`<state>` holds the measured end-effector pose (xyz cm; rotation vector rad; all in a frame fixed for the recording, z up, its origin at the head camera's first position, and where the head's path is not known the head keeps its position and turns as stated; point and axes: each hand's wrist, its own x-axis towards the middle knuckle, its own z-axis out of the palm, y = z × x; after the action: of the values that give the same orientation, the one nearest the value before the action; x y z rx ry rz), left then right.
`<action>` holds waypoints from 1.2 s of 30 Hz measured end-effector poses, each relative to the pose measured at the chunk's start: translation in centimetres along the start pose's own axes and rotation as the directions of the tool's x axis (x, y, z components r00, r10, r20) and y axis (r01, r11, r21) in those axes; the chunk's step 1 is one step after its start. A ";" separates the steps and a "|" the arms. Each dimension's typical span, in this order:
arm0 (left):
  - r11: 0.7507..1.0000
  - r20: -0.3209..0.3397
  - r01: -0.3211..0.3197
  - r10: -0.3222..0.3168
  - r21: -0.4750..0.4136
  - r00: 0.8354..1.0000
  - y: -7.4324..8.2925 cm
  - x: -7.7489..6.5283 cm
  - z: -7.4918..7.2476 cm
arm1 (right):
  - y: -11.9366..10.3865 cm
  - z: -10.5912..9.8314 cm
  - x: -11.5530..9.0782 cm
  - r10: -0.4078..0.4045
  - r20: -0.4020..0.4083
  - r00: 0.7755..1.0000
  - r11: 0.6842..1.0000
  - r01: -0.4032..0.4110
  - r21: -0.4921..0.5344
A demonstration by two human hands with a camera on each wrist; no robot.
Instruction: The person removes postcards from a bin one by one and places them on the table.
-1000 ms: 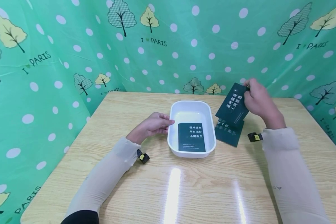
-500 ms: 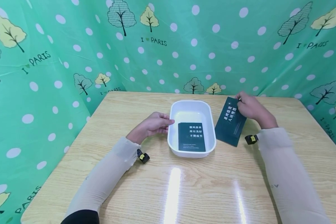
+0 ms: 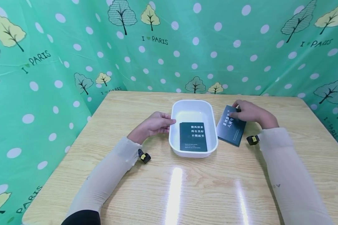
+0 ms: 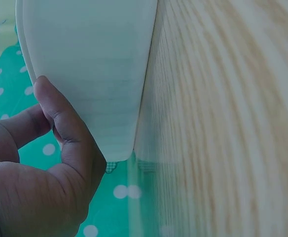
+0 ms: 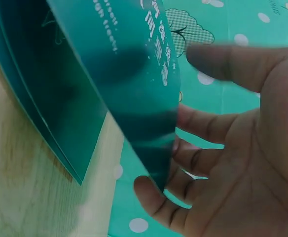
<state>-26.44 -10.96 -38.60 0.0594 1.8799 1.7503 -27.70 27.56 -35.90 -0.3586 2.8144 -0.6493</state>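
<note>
My left hand (image 3: 156, 123) holds the left rim of a white plastic tub (image 3: 213, 126), thumb on the rim and fingers against the outer wall. In the left wrist view, the hand (image 4: 60, 133) shows beside the tub's pale side wall (image 4: 94, 64). Inside the tub lies a dark green card (image 3: 192, 137) with white lettering. Right of the tub, my right hand (image 3: 249, 112) is at the far edge of another dark green card (image 3: 231, 126). In the right wrist view this card (image 5: 129, 94) tilts over another card (image 5: 50, 89), fingers at its edge, thumb lifted apart from it.
The tub and cards are on a light wood-grain table (image 3: 135, 187). A green curtain (image 3: 163, 47) with trees and dots hangs right behind the table's back edge and along its left side. Bright light streaks reflect off the near tabletop.
My right hand has come down and slightly left, lowering its card over the card on the table. Its thumb has come off the card's face. The left hand and tub stay put.
</note>
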 end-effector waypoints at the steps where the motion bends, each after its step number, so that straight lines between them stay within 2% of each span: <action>1: 1.000 0.002 -0.001 0.001 -0.002 1.000 0.0 0.0 0.0 | 0.0 0.1 0.1 0.005 0.012 1.000 1.000 -0.005 -0.018; 8: 1.000 0.012 0.002 -0.002 0.009 1.000 0.0 -0.1 -0.1 | 0.4 0.7 0.3 0.024 0.063 0.998 0.996 -0.018 -0.092; 23: 1.000 0.010 -0.003 0.003 0.004 1.000 0.0 -0.1 -0.1 | 0.2 1.4 0.8 0.099 0.120 0.988 0.990 -0.085 -0.116; 36: 1.000 0.013 -0.005 0.005 0.002 1.000 -0.1 -0.1 -0.2 | 0.1 1.6 0.8 0.088 0.141 0.986 0.989 -0.069 -0.130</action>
<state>-26.40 -11.16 -38.69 0.0763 1.8739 1.7465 -28.03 26.74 -37.47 -0.3023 2.7187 -0.4132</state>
